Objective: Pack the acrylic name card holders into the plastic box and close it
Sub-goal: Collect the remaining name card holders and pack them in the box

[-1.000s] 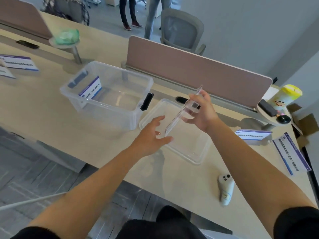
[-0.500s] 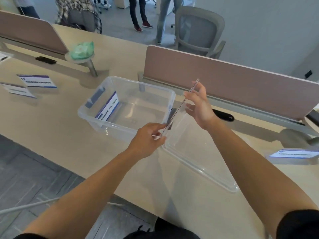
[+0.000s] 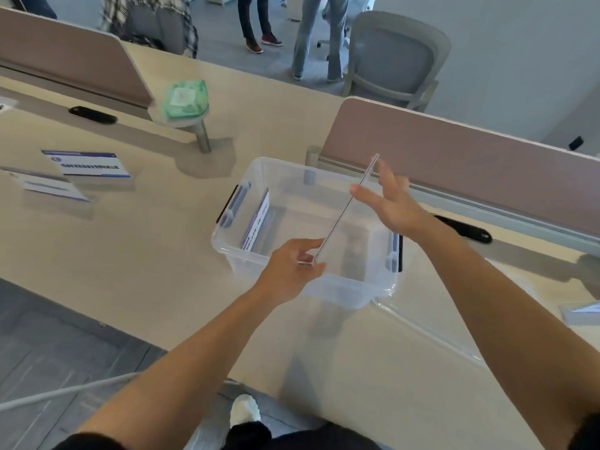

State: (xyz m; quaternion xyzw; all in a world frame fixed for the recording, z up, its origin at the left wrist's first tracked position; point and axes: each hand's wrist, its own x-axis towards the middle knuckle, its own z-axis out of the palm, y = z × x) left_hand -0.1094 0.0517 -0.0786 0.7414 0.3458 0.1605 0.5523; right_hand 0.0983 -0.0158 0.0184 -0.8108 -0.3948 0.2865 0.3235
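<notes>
Observed from the head view: the left hand (image 3: 293,271) pinched the near end of an acrylic name card holder (image 3: 345,209), its fingers and thumb curled around that corner. The right hand (image 3: 389,203) was spread wide, fingers straight, and lay against the far half of the same holder; it clasped nothing. The holder was seen edge-on, running from near-left to far-right, and was held above the open plastic box (image 3: 240,264), over its right half.

The box stood on the pale table (image 3: 130,238), near the edge closest to the person. One filled card holder (image 3: 256,225) stood inside it, leaning against the left wall. Black latches showed on the left and right ends of the box. The clear lid (image 3: 422,336) lay flat on the table just right of the box, partly under the right forearm.

Two more card holders (image 3: 87,164) lay on the table well to the left, one nearer than the other. A further card holder (image 3: 581,313) showed at the right edge of the view, only partly in frame. A brown desk divider (image 3: 454,151) ran along the far side of the box. A green packet (image 3: 185,99) sat on a small round stand at far left.
</notes>
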